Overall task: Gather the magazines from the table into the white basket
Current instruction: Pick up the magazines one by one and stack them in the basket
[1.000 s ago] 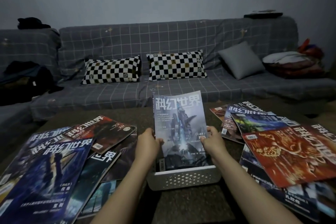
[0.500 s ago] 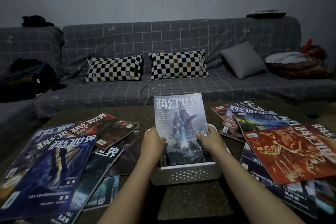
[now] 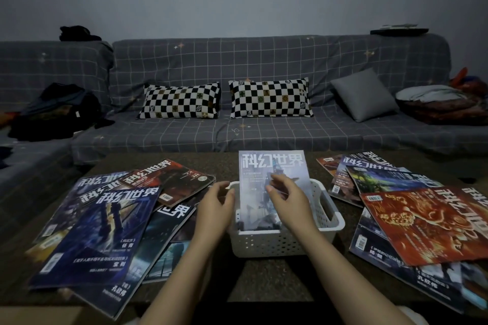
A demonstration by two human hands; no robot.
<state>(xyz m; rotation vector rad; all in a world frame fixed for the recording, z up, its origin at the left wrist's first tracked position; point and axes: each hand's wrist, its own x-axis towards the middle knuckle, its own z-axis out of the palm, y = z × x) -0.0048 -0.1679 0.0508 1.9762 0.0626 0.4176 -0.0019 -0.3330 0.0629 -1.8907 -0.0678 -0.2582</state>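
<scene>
A pale blue magazine [image 3: 272, 165] stands upright in the white perforated basket [image 3: 266, 245] at the middle of the dark table [image 3: 266, 280]. My left hand [image 3: 215, 210] hovers by the magazine's left edge over the basket rim, fingers spread, holding nothing. My right hand [image 3: 289, 199] is in front of the cover, with loose fingertips at or just off the cover, not gripping it. A fan of several magazines, with a dark blue one [image 3: 105, 232] on top, lies to the left. Another pile, topped by a red magazine [image 3: 425, 224], lies to the right.
A grey checked sofa [image 3: 264, 137] runs along the far side of the table, with two chequered cushions [image 3: 181, 100] and a grey cushion [image 3: 364, 93]. Dark clothes [image 3: 55, 111] lie on its left part, bedding [image 3: 438, 103] on its right.
Both hands held the magazine by its side edges and lowered it into the basket. They have now let go: the left has drawn off to the side, the right has moved in front of the cover.
</scene>
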